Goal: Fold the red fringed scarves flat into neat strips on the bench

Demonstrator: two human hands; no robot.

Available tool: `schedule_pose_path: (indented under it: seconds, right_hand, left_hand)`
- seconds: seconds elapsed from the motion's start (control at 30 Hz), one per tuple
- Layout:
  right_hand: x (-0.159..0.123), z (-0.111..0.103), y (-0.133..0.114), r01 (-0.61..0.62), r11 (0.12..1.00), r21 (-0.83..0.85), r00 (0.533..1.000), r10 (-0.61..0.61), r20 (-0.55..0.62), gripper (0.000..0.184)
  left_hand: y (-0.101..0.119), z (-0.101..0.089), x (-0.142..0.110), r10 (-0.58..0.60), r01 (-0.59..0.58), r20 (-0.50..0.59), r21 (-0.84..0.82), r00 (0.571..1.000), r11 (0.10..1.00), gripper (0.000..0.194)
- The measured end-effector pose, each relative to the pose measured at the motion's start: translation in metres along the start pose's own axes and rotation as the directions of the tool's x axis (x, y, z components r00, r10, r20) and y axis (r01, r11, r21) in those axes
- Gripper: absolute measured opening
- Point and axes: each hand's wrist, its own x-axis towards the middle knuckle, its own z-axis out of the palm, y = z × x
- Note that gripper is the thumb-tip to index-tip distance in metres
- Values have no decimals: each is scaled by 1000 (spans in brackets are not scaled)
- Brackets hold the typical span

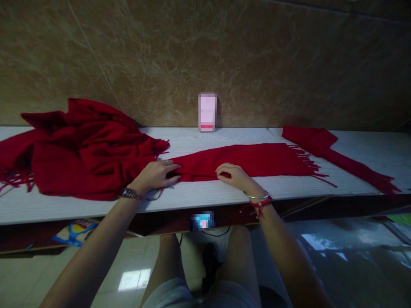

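A red fringed scarf [257,159] lies stretched out along the white table, folded lengthwise, its tassels spread at the right end. My left hand [157,173] rests on the scarf's left part, with fingers stretched out and the thumb apart from them. Close to the middle of the near edge, my right hand [233,176] has its thumb and curled fingers pinched together on the cloth. Beside my left hand is a large crumpled heap of red cloth [80,158], with fringes showing at its sides.
Another narrow folded red scarf [340,158] lies at the right. A blurred-out pink box-like object [207,112] stands against the brown marbled wall [205,51]. Below the white tabletop [189,196], a shelf holds a blue and yellow packet [75,232] and a blurred-out screen [203,221].
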Motion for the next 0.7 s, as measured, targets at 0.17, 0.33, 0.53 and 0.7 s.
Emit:
schedule_pose_path:
  seconds: [0.17,0.33,0.53,0.7]
  right_hand:
    - [-2,2,-2,-6,1000,-1,1000,6,-21,10]
    - [-2,3,0,16,1000,-16,1000,-16,-17,10]
    - [-3,3,1,-6,1000,-18,1000,5,-25,11]
    - [-5,3,2,-17,1000,-26,1000,16,-17,12]
  left_hand:
    - [6,-3,3,26,-27,-136,-2,990,1000,43]
    - [21,1,11,179,-183,-172,-9,969,983,32]
    - [19,12,8,199,-206,-148,-32,969,978,28]
    - [20,6,8,155,-163,-117,-64,981,985,36]
